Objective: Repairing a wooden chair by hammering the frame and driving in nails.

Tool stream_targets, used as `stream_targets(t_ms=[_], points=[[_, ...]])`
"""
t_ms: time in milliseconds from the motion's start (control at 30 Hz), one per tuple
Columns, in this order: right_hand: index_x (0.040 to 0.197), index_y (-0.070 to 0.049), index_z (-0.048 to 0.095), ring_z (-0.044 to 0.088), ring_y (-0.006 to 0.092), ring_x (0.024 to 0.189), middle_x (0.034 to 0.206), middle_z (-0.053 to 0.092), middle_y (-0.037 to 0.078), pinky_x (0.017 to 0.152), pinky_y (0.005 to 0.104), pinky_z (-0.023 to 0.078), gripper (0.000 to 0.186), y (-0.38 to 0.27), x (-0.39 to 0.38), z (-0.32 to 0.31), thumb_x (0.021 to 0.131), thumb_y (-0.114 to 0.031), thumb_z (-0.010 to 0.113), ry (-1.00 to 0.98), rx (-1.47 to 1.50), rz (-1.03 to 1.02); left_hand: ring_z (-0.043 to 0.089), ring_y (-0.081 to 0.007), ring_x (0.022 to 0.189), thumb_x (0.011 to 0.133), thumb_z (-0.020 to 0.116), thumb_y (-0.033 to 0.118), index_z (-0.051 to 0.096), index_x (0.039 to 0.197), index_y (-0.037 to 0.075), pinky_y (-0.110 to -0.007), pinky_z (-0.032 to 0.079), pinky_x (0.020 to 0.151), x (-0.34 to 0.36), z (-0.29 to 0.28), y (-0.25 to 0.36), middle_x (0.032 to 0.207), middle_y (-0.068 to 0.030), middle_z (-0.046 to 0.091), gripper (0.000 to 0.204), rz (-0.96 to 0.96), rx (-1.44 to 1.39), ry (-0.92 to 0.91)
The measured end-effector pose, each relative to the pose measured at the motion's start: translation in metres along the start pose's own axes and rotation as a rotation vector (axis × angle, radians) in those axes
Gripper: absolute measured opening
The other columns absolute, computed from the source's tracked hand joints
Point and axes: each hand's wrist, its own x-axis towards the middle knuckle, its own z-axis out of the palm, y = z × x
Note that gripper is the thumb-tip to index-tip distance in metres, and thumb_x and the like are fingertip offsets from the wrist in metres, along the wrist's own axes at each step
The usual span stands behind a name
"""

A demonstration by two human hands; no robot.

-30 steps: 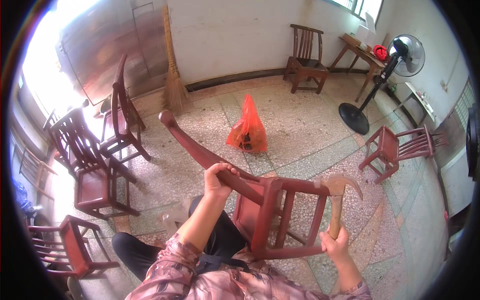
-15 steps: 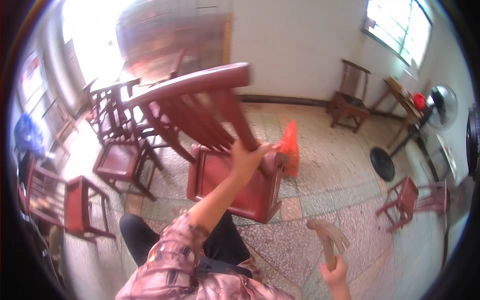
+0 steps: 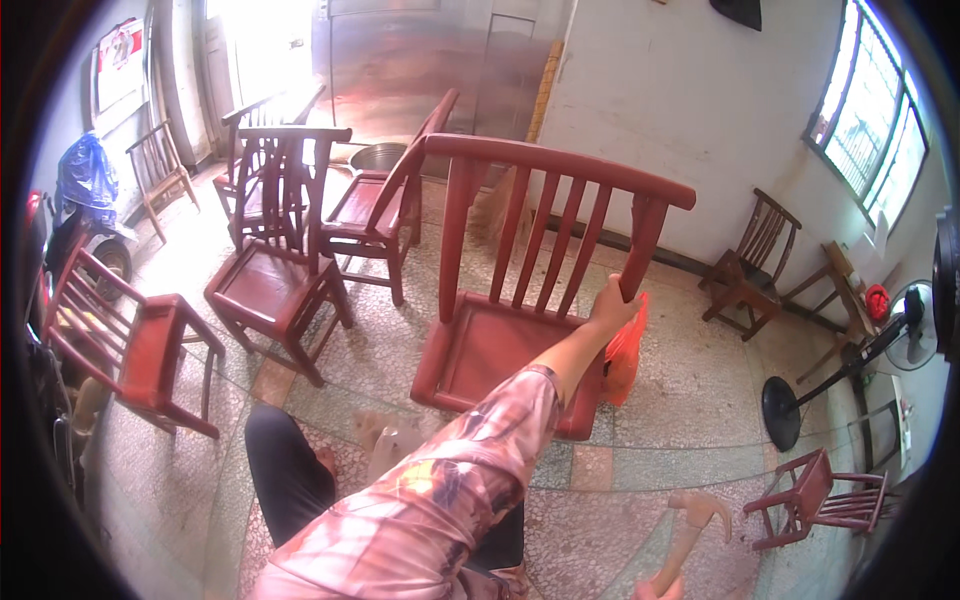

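A red wooden chair (image 3: pixel 500 345) stands in front of me, its slatted backrest towards the far side. With my left arm stretched across, my left hand (image 3: pixel 608 302) is closed round the right post of that backrest. Low at the right, my right hand (image 3: pixel 660 587), partly cut off by the frame's lower edge, grips a claw hammer (image 3: pixel 682 540) by its wooden handle, head up. An orange plastic bag (image 3: pixel 624 360) shows just behind the chair's right side, partly hidden by it.
Several red-brown chairs (image 3: pixel 270 275) stand at the left. A small chair (image 3: pixel 815 495) lies tipped over at the right, below a standing fan (image 3: pixel 782 412). A dark chair (image 3: pixel 750 265) is by the far wall. Clear plastic (image 3: pixel 395 450) lies near my foot.
The held chair has turned and its backrest has swung rightward, with my left hand still on its post. My right hand sits lower in the picture with the hammer. The view has shifted too.
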Motion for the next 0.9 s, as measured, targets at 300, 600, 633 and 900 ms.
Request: stream_targets(t_ms=[300,600,633,900], points=[[0.088,-0.007,0.049,0.039,0.0109,0.042,0.057,0.042,-0.002,0.038,0.0281,0.030,0.015,0.003,0.000,0.003,0.077,-0.011,0.058,0.087,0.117,0.282,0.061,-0.0406,0.098,0.078,0.069,0.026,0.043,0.118,0.000,-0.043,0.048,0.084,0.017,0.024,-0.017,0.103,-0.0244,0.062,0.054,-0.080,0.156,-0.103],[0.124,-0.013,0.055,0.060,0.0280,0.089,0.103,0.063,0.023,0.082,0.0479,0.046,0.047,-0.052,0.005,0.017,0.079,-0.023,0.065,-0.033,-0.225,0.484,0.014,-0.0287,0.144,0.083,0.055,0.043,0.032,0.144,0.007,-0.054,0.015,0.112,-0.156,-0.140,-0.133,0.153,-0.0122,0.024,0.075,0.230,1.084,-0.417],[0.124,-0.013,0.055,0.060,0.0280,0.089,0.103,0.063,0.023,0.082,0.0479,0.046,0.047,-0.043,0.000,0.018,0.079,-0.023,0.065,-0.031,-0.233,0.505,0.014,-0.0284,0.144,0.081,0.056,0.041,0.033,0.143,0.006,-0.054,0.015,0.112,-0.167,-0.156,-0.133,0.153,-0.0108,0.023,0.075,0.294,1.067,-0.385],[0.085,-0.006,0.040,0.046,0.0162,0.040,0.059,0.045,0.006,0.036,0.0309,0.040,0.021,-0.041,0.003,0.038,0.072,-0.001,0.055,-0.120,0.367,0.200,0.010,-0.0265,0.145,0.069,0.058,0.011,0.044,0.138,0.007,-0.056,0.025,0.109,-0.206,-0.202,-0.108,0.156,-0.0110,0.017,0.071,0.149,1.175,-0.825]])
